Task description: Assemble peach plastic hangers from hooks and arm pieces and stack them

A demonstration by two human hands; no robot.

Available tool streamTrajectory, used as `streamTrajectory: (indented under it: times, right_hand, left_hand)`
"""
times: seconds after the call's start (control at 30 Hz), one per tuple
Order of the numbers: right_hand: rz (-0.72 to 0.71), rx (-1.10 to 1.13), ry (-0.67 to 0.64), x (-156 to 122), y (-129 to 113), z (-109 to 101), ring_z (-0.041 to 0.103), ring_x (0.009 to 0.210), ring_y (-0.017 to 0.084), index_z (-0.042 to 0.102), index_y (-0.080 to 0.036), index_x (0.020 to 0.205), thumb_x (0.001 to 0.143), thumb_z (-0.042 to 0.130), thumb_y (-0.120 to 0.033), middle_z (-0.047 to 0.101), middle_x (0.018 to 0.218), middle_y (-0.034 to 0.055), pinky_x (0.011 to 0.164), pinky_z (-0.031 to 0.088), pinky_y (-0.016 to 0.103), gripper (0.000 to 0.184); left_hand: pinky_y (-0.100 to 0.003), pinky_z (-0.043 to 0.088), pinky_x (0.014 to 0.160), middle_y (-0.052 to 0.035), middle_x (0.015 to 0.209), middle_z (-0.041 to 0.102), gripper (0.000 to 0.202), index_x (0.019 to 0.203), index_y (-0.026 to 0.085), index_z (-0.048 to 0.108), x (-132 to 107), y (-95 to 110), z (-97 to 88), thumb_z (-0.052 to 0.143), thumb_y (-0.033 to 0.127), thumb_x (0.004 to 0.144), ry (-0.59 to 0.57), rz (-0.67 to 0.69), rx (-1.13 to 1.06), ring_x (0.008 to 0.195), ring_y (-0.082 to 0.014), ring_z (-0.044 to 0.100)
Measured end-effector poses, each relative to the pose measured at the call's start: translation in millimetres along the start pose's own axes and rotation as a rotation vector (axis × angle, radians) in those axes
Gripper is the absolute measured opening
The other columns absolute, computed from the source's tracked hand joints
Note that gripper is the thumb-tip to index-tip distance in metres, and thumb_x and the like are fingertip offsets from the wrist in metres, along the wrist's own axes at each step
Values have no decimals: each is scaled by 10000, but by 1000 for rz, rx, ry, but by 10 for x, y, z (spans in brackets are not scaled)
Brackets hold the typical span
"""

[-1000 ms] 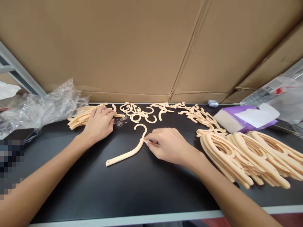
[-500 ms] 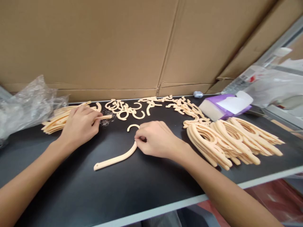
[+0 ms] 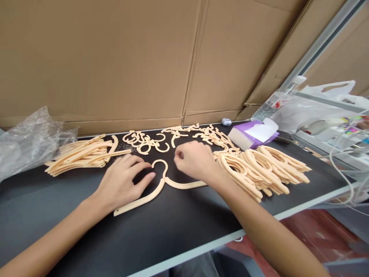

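Note:
A cream plastic hanger (image 3: 161, 184) lies flat on the black table (image 3: 161, 231), hook pointing away from me, both arms spread. My left hand (image 3: 122, 184) rests open on its left arm, fingertips beside the hook. My right hand (image 3: 193, 159) hovers just above the hanger's right arm with fingers curled in; nothing shows in them. A stack of straight hanger arms (image 3: 83, 154) sits at the left. Loose hooks (image 3: 147, 141) lie behind the hands.
A pile of assembled hangers (image 3: 268, 169) fills the right side of the table. More loose parts (image 3: 213, 136) and a purple tissue pack (image 3: 253, 134) lie behind it. Crumpled clear plastic (image 3: 25, 142) is at far left. Cardboard (image 3: 144, 57) walls the back. Cables hang at the right edge.
My left hand came off the stack of arms and moved onto the hanger. The hanger now has a right arm as well. My right hand lifted off the joint. The view swung right.

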State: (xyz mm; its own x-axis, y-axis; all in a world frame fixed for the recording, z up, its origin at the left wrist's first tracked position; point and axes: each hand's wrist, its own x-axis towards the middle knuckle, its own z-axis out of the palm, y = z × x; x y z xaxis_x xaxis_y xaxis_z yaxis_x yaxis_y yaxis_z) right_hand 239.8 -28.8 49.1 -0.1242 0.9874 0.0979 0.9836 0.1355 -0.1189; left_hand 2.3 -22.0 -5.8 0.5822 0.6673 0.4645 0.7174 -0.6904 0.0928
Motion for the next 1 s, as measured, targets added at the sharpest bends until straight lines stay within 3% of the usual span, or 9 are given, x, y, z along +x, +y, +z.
streamTrajectory:
  times: [0.13, 0.23, 0.33, 0.43, 0.57, 0.63, 0.77, 1.0]
  right_hand:
    - [176, -172, -17, 194, 327, -229, 711, 1016, 350, 795, -223, 984, 832, 536, -239, 773, 1050, 140, 789, 500, 406, 301]
    - [237, -243, -43, 405, 653, -300, 691, 1087, 369, 794, -196, 1084, 817, 592, -212, 741, 1160, 188, 881, 503, 439, 335]
    - [234, -252, -99, 599, 923, -218, 690, 1100, 331, 793, -192, 1128, 818, 611, -156, 744, 1186, 177, 918, 488, 395, 361]
    - [193, -245, -125, 735, 1067, -65, 677, 1122, 284, 775, -173, 1190, 905, 532, -160, 744, 1209, 165, 940, 469, 341, 375]
    - [103, -239, -112, 842, 1100, 113, 604, 1210, 265, 692, -180, 1353, 981, 448, -190, 681, 1326, 165, 1011, 421, 329, 444]
    - [60, -242, -106, 879, 1084, 178, 565, 1230, 280, 673, -199, 1382, 988, 460, -211, 650, 1340, 181, 1035, 401, 349, 448]
    - [16, -255, -94, 919, 1034, 266, 532, 1214, 300, 709, -181, 1331, 952, 472, -136, 621, 1309, 207, 1021, 400, 375, 450]
    - [-68, -253, -26, 810, 997, 230, 521, 1182, 325, 761, -152, 1149, 902, 493, -77, 619, 1235, 201, 958, 425, 407, 372]
  left_hand:
    - [-320, 512, 712, -34, 955, 714, 436, 1136, 242, 741, -27, 69, 13, 567, 588, 935, -157, -33, -136, 796, -194, 677]
    - [-280, 467, 625, -9, 891, 683, 436, 1192, 270, 717, -18, 34, -16, 553, 582, 936, -224, -27, -177, 682, -153, 623]
    - [-262, 444, 609, -13, 915, 668, 418, 1255, 262, 681, -11, -9, -49, 527, 518, 962, -271, 13, -221, 692, -140, 612]
    - [-265, 450, 658, -25, 949, 662, 401, 1310, 256, 654, -25, -30, -61, 490, 428, 987, -290, 48, -261, 755, -147, 630]
    - [-302, 462, 778, -35, 1011, 674, 409, 1352, 296, 641, -43, -14, -60, 431, 341, 1004, -331, 57, -268, 852, -177, 649]
    - [-324, 456, 808, -35, 1027, 676, 407, 1360, 314, 638, -44, 3, -64, 458, 384, 1002, -353, 43, -258, 872, -193, 647]
    - [-340, 431, 769, -24, 987, 677, 406, 1330, 353, 664, -40, 9, -60, 519, 496, 979, -400, 42, -212, 777, -194, 600]
    - [-322, 450, 845, -20, 950, 689, 337, 1236, 293, 708, -27, -55, -17, 486, 337, 986, -384, -1, -347, 866, -182, 632]
